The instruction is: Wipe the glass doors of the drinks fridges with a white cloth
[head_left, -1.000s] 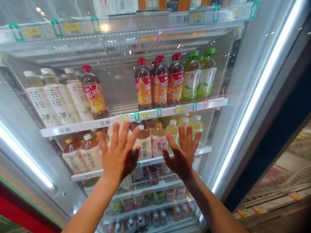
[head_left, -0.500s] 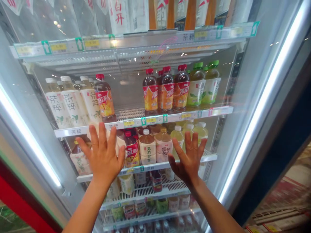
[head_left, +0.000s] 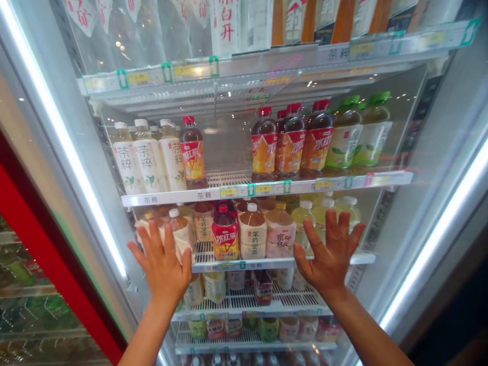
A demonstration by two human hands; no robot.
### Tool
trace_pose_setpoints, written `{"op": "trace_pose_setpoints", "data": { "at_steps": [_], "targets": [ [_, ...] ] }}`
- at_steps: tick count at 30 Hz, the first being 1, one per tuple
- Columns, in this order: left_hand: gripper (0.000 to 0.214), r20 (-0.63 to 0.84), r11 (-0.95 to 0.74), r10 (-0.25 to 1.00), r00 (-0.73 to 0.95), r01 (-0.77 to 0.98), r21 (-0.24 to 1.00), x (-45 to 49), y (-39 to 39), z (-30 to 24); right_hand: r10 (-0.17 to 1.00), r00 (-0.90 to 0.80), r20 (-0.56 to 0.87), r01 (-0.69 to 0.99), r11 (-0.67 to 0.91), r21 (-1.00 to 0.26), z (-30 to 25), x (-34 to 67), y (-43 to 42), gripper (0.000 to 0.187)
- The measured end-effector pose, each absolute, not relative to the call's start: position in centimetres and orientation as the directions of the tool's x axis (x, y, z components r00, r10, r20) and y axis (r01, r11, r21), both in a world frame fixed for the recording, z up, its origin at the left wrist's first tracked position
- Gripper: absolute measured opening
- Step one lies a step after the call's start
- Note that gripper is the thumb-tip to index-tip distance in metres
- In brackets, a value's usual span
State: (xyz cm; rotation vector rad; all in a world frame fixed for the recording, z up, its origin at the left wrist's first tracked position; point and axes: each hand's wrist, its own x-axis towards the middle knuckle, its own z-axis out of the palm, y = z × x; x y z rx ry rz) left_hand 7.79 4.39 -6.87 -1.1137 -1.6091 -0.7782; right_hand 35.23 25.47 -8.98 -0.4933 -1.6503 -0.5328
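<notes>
My left hand (head_left: 163,262) is stretched out with its fingers spread. A thin whitish sheet, which looks like a cloth (head_left: 183,241), shows behind its palm and fingers, over the bottles on the left of the middle shelf. My right hand (head_left: 331,254) is also spread flat, in front of pale yellow-green drink bottles (head_left: 304,213) at the right; nothing shows in it. Reflected lights lie across the view, as on a glass pane. Between the hands stand a red-capped iced tea bottle (head_left: 225,234), a white-capped tea bottle (head_left: 253,231) and a pink-labelled bottle (head_left: 280,229).
The shelf above (head_left: 267,188) holds white-labelled, red-capped and green-capped bottles (head_left: 371,132). More drinks stand on the top and lower shelves. Bright light strips (head_left: 438,239) run down both sides. A red frame edge (head_left: 41,249) crosses the left.
The camera view has turned so the shelves sit farther right. My left hand and the cloth have slid left and down across the shelves. My hands are farther apart.
</notes>
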Motion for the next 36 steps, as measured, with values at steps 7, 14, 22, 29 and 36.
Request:
{"op": "trace_pose_setpoints", "data": {
  "at_steps": [7,14,22,29,36],
  "targets": [
    [0.084,0.951,0.352,0.306,-0.055,0.934,-0.059,8.3,4.7,-7.6,0.024,-0.133,0.991,0.598,0.799,0.061,-9.0,35.2,25.5,0.074],
    [0.087,0.927,0.295,0.368,0.068,0.937,-0.186,10.1,5.8,-10.6,0.037,-0.127,0.991,0.593,0.804,0.046,-9.0,35.2,25.5,0.072],
    [0.081,0.927,0.263,0.335,0.170,0.928,-0.265,14.8,10.6,-4.8,0.075,-0.165,0.983,0.568,0.823,0.032,-9.1,35.9,25.4,0.074],
    [0.064,0.769,0.072,0.482,0.420,0.856,-0.512,20.3,14.1,-6.0,0.114,-0.205,0.972,0.629,0.777,0.041,-10.6,42.7,29.3,0.082],
    [0.066,0.717,0.078,0.462,0.522,0.781,-0.619,25.1,18.3,-3.3,0.145,-0.145,0.979,0.680,0.733,-0.007,-10.9,46.8,33.8,0.076]
  ]
}}
